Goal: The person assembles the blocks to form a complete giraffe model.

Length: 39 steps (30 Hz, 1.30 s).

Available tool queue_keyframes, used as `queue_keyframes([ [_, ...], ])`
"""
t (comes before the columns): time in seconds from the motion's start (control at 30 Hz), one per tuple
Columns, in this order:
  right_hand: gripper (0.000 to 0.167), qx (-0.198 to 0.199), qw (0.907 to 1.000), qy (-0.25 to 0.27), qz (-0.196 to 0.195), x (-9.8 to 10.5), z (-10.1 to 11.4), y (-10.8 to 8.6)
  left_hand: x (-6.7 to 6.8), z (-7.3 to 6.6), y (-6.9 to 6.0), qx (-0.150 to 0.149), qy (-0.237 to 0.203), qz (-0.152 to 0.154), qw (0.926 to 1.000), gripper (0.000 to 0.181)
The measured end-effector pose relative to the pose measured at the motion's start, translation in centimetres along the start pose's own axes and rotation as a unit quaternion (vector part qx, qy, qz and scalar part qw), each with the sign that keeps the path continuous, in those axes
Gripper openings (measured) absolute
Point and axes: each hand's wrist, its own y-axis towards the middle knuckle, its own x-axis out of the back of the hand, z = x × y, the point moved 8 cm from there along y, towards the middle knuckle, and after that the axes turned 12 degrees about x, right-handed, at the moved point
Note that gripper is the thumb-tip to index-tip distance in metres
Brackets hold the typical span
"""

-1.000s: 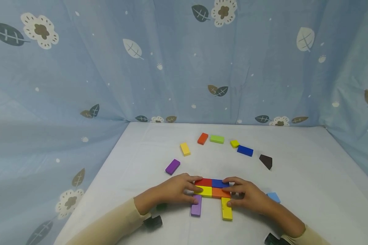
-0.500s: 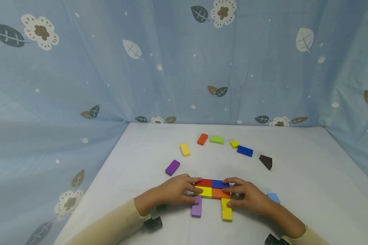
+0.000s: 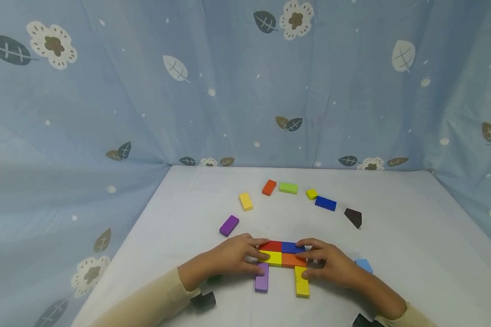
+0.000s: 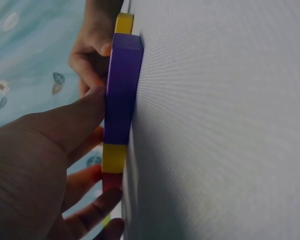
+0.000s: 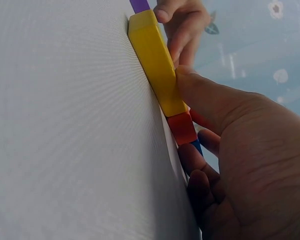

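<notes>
Red (image 3: 271, 246), blue (image 3: 291, 247), yellow (image 3: 273, 258) and orange (image 3: 293, 260) blocks lie edge to edge in two rows. Below them stretch a light purple block (image 3: 261, 279) on the left and a yellow block (image 3: 302, 284) on the right. The left hand (image 3: 237, 255) rests its fingertips on the red and yellow blocks, its thumb on the purple block (image 4: 122, 90). The right hand (image 3: 331, 262) touches the blue and orange blocks with its fingers; its thumb is against the lower yellow block (image 5: 157, 65). Fingers of both hands are spread and lightly bent.
Beyond the hands, an arc of loose blocks crosses the white table (image 3: 196, 195): purple (image 3: 229, 225), pale yellow (image 3: 246, 201), orange-red (image 3: 269, 187), green (image 3: 288, 188), small yellow (image 3: 312, 194), blue (image 3: 325, 203), dark brown (image 3: 353, 218). A light blue block (image 3: 364, 265) lies behind the right hand.
The whole head view has shifted down slightly. Both hands keep the same place on the blocks, and no block has visibly moved relative to the others.
</notes>
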Motion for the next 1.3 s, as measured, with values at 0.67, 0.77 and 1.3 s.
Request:
queue_keyframes([
  [0.67, 0.043, -0.016, 0.9997, -0.016, -0.003, 0.0, 0.19, 0.12, -0.01, 0.02, -0.08, 0.005, -0.002, -0.004, 1.0, 0.047],
  [0.77, 0.043, -0.016, 0.9998, -0.01, -0.003, -0.05, 0.12, 0.09, 0.0, -0.03, -0.09, 0.006, -0.001, -0.001, 1.0, 0.046],
  [1.3, 0.041, -0.008, 1.0, 0.0, -0.003, -0.17, -0.06, -0.08, 0.01, -0.07, -0.06, -0.001, -0.005, -0.003, 1.0, 0.044],
])
